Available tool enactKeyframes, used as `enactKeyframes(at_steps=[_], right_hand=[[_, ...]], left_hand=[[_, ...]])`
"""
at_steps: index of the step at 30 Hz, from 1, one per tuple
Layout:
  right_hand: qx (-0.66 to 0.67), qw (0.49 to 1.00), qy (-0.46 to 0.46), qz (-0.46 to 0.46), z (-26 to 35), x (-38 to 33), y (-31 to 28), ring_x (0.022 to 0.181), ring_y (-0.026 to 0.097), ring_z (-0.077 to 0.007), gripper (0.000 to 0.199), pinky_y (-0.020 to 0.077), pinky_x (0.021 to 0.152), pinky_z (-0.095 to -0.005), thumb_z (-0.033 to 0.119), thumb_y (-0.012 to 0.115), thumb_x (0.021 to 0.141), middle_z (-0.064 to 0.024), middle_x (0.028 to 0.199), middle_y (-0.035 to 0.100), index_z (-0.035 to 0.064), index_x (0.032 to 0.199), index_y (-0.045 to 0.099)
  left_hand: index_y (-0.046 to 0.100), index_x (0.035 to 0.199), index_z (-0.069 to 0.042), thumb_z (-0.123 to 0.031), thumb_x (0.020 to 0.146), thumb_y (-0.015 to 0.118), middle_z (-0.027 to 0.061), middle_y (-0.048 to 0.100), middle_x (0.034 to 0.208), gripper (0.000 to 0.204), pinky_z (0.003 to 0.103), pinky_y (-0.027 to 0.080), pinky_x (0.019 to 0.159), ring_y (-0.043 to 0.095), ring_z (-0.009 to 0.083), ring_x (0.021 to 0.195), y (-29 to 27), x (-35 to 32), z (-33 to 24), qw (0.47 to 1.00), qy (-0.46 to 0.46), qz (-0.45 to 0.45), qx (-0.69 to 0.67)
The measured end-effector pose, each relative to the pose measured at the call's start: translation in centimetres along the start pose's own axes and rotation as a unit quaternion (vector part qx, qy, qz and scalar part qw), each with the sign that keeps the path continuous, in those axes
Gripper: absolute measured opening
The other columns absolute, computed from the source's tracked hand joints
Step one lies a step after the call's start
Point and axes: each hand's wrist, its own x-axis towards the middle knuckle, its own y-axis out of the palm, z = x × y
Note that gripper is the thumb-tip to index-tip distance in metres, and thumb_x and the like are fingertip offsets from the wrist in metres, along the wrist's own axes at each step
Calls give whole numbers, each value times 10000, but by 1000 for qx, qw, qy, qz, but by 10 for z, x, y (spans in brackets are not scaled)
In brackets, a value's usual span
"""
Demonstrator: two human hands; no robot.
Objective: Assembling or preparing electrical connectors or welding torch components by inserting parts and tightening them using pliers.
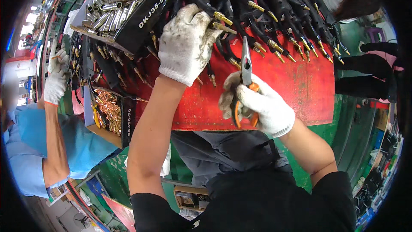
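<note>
My left hand [186, 45], in a soiled white knit glove, is closed on a black welding torch among the heap, and the torch's brass tip [224, 27] sticks out past the fingers. In my right hand [268, 105], also gloved, is a pair of long-nose pliers [245, 60] with orange and black handles. Its jaws look closed and point away from me, with nothing visible between them. Beyond both hands, several black torches [274, 15] lie side by side, their brass ends toward me. Part of the held torch is hidden behind my left hand.
A box of silvery metal sleeves [116, 10] and a box of small copper-coloured parts [109, 109] stand left on the red table [300, 90]. More torches [113, 66] lie between them. A co-worker in blue [47, 137] is at left; other people are at far right.
</note>
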Motion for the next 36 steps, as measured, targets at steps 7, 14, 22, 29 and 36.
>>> enactKeyframes(at_steps=[7,14,22,29,36], right_hand=[[-42,992,-36,110,-7,22,6,918,661,-158,403,497,755,-290,353,585,1028,-88,1001,688,15,1245,544],[3,987,-54,151,-4,30,0,953,646,-135,438,482,742,-272,358,600,1018,-82,1047,692,14,1283,539],[-15,987,-66,143,-4,41,9,1005,684,-241,471,539,829,-341,368,657,971,-154,1078,684,-3,1242,553],[24,992,-63,108,-4,46,13,907,665,-206,448,530,796,-323,339,659,973,-129,1042,679,-3,1243,555],[100,988,-43,112,-19,54,12,936,645,-267,375,525,836,-430,286,680,971,-123,1077,635,45,1226,550]], left_hand=[[649,1064,-22,-278,850,757,220,619,1209,351,472,541,892,640,420,1049,10,-4,9,1000,13,-17,-17],[654,1064,-27,-259,838,759,223,618,1212,341,481,551,864,655,417,1021,9,-3,2,998,-43,-13,-35],[637,1122,-44,-265,886,680,222,596,1263,326,493,554,866,658,414,1028,16,-8,8,993,-54,-17,-101],[638,1118,-37,-259,876,668,224,589,1285,330,494,563,845,669,426,1002,17,-7,10,987,-93,-5,-134],[631,1173,-47,-232,917,609,212,600,1281,317,476,557,875,664,424,1036,26,-8,14,978,-127,1,-166]])
